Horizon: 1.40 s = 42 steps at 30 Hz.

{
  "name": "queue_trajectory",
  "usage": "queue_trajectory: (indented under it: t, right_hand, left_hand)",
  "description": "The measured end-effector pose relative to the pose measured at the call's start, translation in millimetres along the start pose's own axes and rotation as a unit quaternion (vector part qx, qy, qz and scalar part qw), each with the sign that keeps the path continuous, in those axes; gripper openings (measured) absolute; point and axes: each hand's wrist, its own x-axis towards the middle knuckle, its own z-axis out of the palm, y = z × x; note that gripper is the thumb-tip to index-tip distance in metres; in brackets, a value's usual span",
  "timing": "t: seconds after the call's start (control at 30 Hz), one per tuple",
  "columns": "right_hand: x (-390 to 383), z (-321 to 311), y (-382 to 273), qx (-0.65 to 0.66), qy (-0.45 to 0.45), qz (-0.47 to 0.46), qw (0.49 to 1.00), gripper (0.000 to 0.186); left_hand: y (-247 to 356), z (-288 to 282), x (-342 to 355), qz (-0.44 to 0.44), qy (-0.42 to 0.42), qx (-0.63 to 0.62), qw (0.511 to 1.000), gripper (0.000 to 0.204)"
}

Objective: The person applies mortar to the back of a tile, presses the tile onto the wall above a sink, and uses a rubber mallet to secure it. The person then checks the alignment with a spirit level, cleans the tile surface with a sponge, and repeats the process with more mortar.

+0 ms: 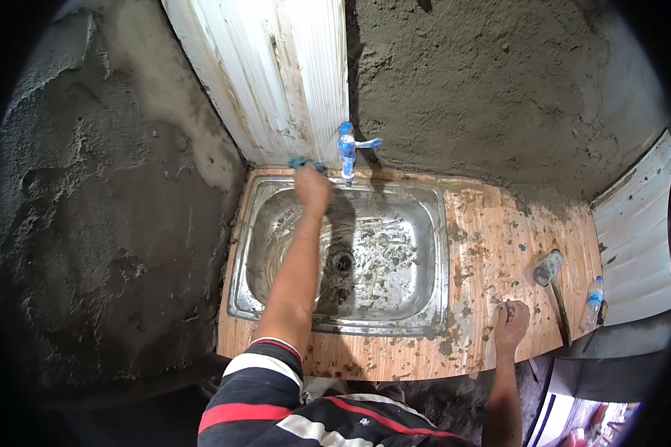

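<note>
My left arm reaches over the steel sink (pixel 443 246) to its back edge. There my left hand (pixel 312 188) is closed on a teal cloth (pixel 304 162), which sits at the foot of the white panel, left of the blue-and-white tap (pixel 347 149). Grey mortar smears and splashes cover the sink's basin, with the drain (pixel 341 261) in its middle. My right hand (pixel 511 322) rests with curled fingers on the wood-patterned countertop (pixel 473 246), right of the sink. Whatever its fingers may hold cannot be made out.
A mallet (pixel 549 268) with a long handle lies on the countertop beyond my right hand. Near the right edge stands a clear plastic bottle (pixel 595 296) with a blue cap. Rough mortar walls (pixel 484 89) and a white ribbed panel (pixel 276 82) rise around the counter.
</note>
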Motion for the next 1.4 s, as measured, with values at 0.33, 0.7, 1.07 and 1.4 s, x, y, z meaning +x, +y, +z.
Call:
queue_trajectory:
  t: [0.33,0.7,1.07,1.4]
  right_hand:
    - [1,2,4,0.006,-0.032,0.018,0.999,0.019]
    - [-2,5,-3,0.034,-0.023,0.034,0.999,0.019]
    - [-8,-3,12,0.009,0.0,0.008,1.0,0.023]
    - [-3,-6,-5,0.026,-0.005,0.044,0.999,0.018]
  left_hand:
    - [69,37,-82,-0.15,-0.353,-0.466,0.798,0.042]
    - [-71,-71,18,-0.394,0.219,-0.61,0.651,0.05]
    - [-120,10,96,-0.498,0.191,-0.585,0.611,0.047]
    - [-24,-104,155,-0.405,0.274,-0.678,0.549,0.024]
